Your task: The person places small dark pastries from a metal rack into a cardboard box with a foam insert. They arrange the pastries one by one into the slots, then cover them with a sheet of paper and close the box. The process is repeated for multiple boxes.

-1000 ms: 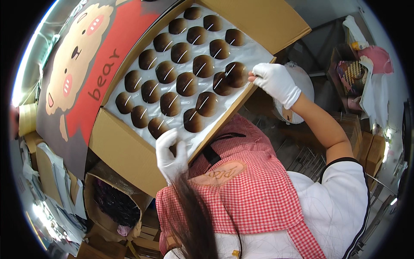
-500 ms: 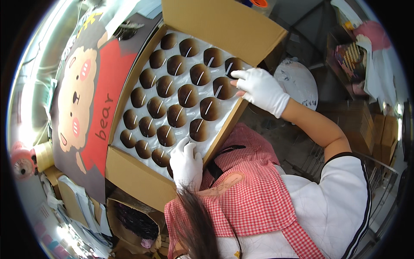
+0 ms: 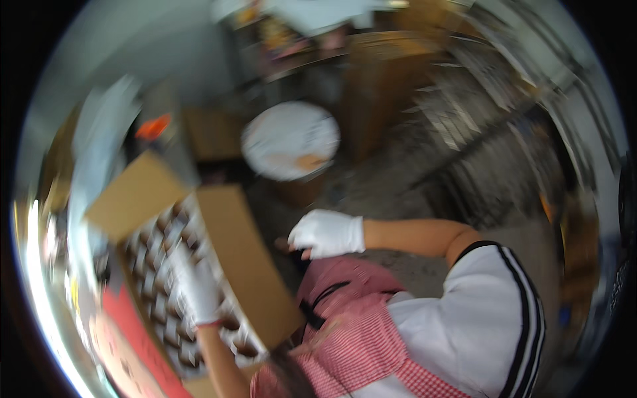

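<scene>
Two white-gloved hands. Left hand [image 3: 196, 292] lies flat inside cardboard box [image 3: 249, 265] on tray of brown round pieces [image 3: 166, 292]; grip unclear through blur. Right hand [image 3: 326, 233] hangs loosely curled, empty, right of box. Round white lid [image 3: 290, 139] beyond, smeared.
</scene>
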### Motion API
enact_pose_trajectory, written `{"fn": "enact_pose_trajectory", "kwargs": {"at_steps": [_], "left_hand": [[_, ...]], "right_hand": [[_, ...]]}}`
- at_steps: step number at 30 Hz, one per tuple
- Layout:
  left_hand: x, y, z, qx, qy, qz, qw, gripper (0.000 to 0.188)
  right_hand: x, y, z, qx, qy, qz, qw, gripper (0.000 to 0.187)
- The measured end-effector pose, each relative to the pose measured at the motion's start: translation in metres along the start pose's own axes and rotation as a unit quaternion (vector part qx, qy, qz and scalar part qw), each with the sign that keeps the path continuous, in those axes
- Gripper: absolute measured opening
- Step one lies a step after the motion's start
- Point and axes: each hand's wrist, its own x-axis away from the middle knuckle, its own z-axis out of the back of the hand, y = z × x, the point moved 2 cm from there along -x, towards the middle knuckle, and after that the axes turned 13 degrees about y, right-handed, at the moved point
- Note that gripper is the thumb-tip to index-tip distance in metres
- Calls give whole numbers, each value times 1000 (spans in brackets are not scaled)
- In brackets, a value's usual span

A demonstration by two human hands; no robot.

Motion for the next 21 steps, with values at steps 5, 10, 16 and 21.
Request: {"fn": "enact_pose_trajectory", "kwargs": {"at_steps": [5, 10, 16, 21], "left_hand": [[-71, -26, -39, -203, -25, -40, 978, 59], [-96, -60, -68, -223, -55, 8, 973, 67], [-106, -68, -81, -225, 5, -47, 973, 63], [-117, -63, -103, -138, -22, -57, 989, 50]], "right_hand": [[151, 7, 91, 125, -8, -250, 960, 29], [267, -6, 216, 298, 153, -388, 859, 27], [380, -35, 456, 641, 275, -458, 551, 25], [461, -48, 612, 675, 204, -645, 294, 65]]}}
